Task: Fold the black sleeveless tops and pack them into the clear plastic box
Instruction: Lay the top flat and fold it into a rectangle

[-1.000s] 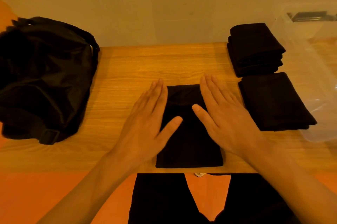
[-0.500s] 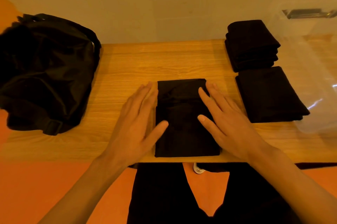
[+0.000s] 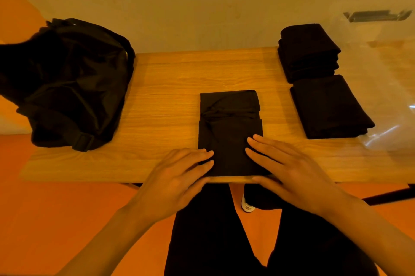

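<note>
Dim, warm orange light; soft focus, wide-angle bending at edges.

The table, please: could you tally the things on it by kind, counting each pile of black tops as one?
Black bag: 1
Piles of black tops: 3 (middle pile, near right pile, far right pile)
Clear plastic box: 1
Total: 5

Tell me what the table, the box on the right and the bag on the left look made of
Table: wood or wood-look laminate, matte; straight grain lines show. Box: clear plastic, glossy; see-through, with bright glints. Bag: black synthetic cloth, perhaps nylon; faint sheen, crumpled creases.
</note>
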`<control>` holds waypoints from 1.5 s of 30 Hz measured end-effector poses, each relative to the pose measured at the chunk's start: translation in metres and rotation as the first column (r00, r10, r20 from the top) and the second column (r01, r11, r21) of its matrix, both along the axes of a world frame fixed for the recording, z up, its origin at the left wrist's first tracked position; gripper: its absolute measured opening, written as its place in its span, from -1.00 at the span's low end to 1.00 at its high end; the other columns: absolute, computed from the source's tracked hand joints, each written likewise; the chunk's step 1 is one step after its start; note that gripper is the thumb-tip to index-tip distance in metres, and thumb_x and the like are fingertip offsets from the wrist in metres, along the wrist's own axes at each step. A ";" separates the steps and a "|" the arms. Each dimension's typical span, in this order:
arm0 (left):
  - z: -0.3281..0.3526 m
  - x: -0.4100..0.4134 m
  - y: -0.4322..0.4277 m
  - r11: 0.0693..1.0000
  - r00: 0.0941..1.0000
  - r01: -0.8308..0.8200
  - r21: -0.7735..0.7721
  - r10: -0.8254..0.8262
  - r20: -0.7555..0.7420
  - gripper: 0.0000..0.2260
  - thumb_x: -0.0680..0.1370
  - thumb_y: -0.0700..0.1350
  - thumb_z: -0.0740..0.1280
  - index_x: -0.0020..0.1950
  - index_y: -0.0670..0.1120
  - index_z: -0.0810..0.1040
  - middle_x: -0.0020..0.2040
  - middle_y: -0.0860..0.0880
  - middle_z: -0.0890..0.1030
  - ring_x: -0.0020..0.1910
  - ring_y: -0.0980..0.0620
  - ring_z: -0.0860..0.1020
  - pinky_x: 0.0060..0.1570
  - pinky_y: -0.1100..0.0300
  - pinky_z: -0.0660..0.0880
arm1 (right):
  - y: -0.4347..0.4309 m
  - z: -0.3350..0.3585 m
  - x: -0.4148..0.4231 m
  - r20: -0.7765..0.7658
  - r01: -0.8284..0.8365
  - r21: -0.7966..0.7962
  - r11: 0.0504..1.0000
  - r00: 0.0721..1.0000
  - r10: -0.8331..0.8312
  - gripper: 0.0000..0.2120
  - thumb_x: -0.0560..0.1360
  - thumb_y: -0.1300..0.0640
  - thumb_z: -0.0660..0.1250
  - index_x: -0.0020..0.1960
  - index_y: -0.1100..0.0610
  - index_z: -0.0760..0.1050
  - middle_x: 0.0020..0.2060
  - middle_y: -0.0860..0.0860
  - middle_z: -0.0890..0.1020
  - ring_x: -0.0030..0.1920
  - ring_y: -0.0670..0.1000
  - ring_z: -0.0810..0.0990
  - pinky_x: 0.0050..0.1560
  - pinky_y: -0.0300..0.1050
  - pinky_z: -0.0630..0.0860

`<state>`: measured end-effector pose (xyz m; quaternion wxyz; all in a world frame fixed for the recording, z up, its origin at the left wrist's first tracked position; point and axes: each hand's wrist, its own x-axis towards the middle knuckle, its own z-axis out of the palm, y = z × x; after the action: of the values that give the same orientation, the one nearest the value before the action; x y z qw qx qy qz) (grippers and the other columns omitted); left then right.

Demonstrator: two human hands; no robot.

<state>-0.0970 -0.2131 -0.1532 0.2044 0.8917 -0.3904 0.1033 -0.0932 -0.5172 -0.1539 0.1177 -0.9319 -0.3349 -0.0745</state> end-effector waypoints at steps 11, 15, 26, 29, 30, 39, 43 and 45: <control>-0.003 0.000 -0.005 0.996 0.994 -0.018 -0.085 0.027 0.108 -0.87 0.59 -0.18 0.40 0.08 -0.19 0.68 0.01 -0.05 0.63 -0.03 0.00 0.55 -0.10 0.03 0.47 | 0.004 -0.010 -0.012 0.148 -0.036 0.176 0.984 0.989 0.010 -0.74 0.58 0.08 0.32 0.17 0.17 0.66 0.06 0.03 0.66 0.07 0.05 0.62 -0.05 -0.02 0.63; -0.003 -0.002 -0.005 0.996 0.994 -0.007 -0.084 0.016 0.112 -0.87 0.58 -0.18 0.40 0.08 -0.18 0.68 0.03 -0.05 0.64 -0.02 0.01 0.55 -0.07 0.08 0.43 | 0.003 -0.015 -0.014 0.178 -0.041 0.185 0.982 0.984 0.008 -0.77 0.57 0.12 0.36 0.16 0.18 0.66 0.06 0.04 0.66 0.05 0.06 0.63 -0.04 -0.03 0.62; 0.020 0.002 -0.006 0.987 0.999 -0.045 -0.153 0.043 -0.019 -0.87 0.60 -0.08 0.33 0.03 -0.11 0.61 0.13 0.05 0.62 0.16 0.07 0.56 0.12 0.09 0.43 | 0.003 0.006 -0.011 0.103 0.038 0.206 0.978 0.993 -0.061 -0.70 0.61 0.00 0.20 0.18 0.15 0.58 0.12 0.03 0.64 0.18 -0.03 0.53 0.21 -0.16 0.42; 0.031 0.006 -0.009 0.937 0.964 -0.152 -0.313 0.071 -0.255 -0.84 0.62 0.01 0.29 0.08 -0.02 0.60 0.07 0.15 0.62 0.14 0.10 0.57 0.08 0.11 0.50 | 0.002 0.025 -0.005 -0.061 0.087 0.350 0.933 0.996 -0.070 -0.72 0.67 -0.15 0.08 0.22 -0.06 0.46 0.07 -0.22 0.54 0.14 -0.24 0.48 0.10 -0.30 0.46; 0.035 0.011 -0.011 0.908 0.938 -0.213 -0.362 0.086 -0.336 -0.85 0.62 0.04 0.28 0.08 0.02 0.59 0.02 0.18 0.61 0.09 0.10 0.59 0.03 0.14 0.52 | 0.004 0.035 0.000 -0.121 0.148 0.393 0.908 0.987 -0.108 -0.74 0.66 -0.21 0.04 0.22 -0.17 0.41 0.04 -0.33 0.48 0.13 -0.32 0.47 0.06 -0.39 0.45; 0.046 0.089 -0.040 0.634 0.748 -0.614 -0.471 0.275 -0.604 -0.90 0.61 -0.16 0.37 -0.02 0.05 0.57 -0.18 -0.04 0.66 -0.15 -0.03 0.63 -0.18 -0.03 0.54 | 0.030 0.056 0.087 -0.445 0.501 0.620 0.603 0.858 -0.256 -0.79 0.57 0.07 0.39 0.20 -0.04 0.53 -0.17 -0.12 0.59 -0.16 -0.25 0.58 -0.17 -0.42 0.48; 0.037 0.112 -0.041 0.624 0.691 -0.685 -0.377 0.393 -0.607 -0.94 0.60 -0.12 0.39 -0.03 0.03 0.57 -0.24 0.00 0.63 -0.27 0.10 0.57 -0.30 0.21 0.43 | 0.036 0.047 0.111 -0.477 0.586 0.551 0.594 0.805 -0.352 -0.79 0.55 0.00 0.43 0.16 0.01 0.60 -0.15 -0.15 0.60 -0.12 -0.24 0.59 -0.19 -0.42 0.50; 0.032 0.117 -0.041 0.635 0.666 -0.705 -0.316 0.437 -0.605 -0.97 0.60 -0.11 0.39 -0.01 0.02 0.58 -0.25 0.01 0.62 -0.29 0.14 0.55 -0.32 0.29 0.40 | 0.038 0.042 0.115 -0.494 0.632 0.506 0.587 0.770 -0.403 -0.77 0.55 -0.04 0.43 0.15 0.02 0.61 -0.17 -0.16 0.61 -0.14 -0.18 0.60 -0.22 -0.36 0.52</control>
<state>0.0196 -0.2543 -0.1211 0.4835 0.8736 0.0307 0.0458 0.0220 -0.4794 -0.1118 0.4582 -0.8863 0.0276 -0.0611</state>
